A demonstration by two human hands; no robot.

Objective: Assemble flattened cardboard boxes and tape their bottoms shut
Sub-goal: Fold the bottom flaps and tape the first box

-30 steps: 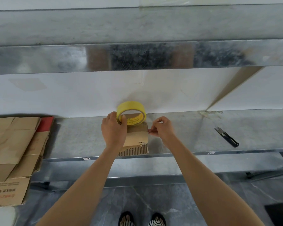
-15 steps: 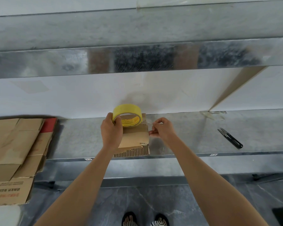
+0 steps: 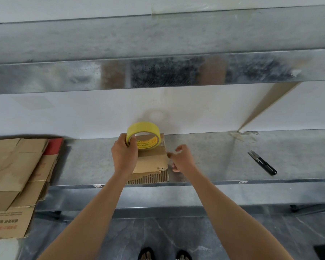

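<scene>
Two hands of yours are up at the lower metal shelf, approx ctr of view. Your left hand grips the yellow tape roll, fingers & thumb curled round its left side. The roll stands on edge w/ its hole facing you, over the far end of the small cardboard box.

That box lies flat on the shelf near the front lip, w/ its corrugated edge showing along the near side and a darker strip across it just below the roll.

Your right hand sits just beside the box's right edge, fingers curled, thumb tip toward the cardboard. It's motion-blurred, so can't tell whether it pinches a tape end or holds nothing.

At far left a stack of flattened boxes rests on the shelf. The lowest one carries red print & overhangs the front, and a red sheet peeks out behind.

Black snips lie on the shelf to the right, well apart from your right hand.

Overhead, the upper shelf has a shiny front w/ blurry reflections, and a white wall runs btw the two shelves.

Your feet in sandals show at the bottom on dark grey floor.
</scene>
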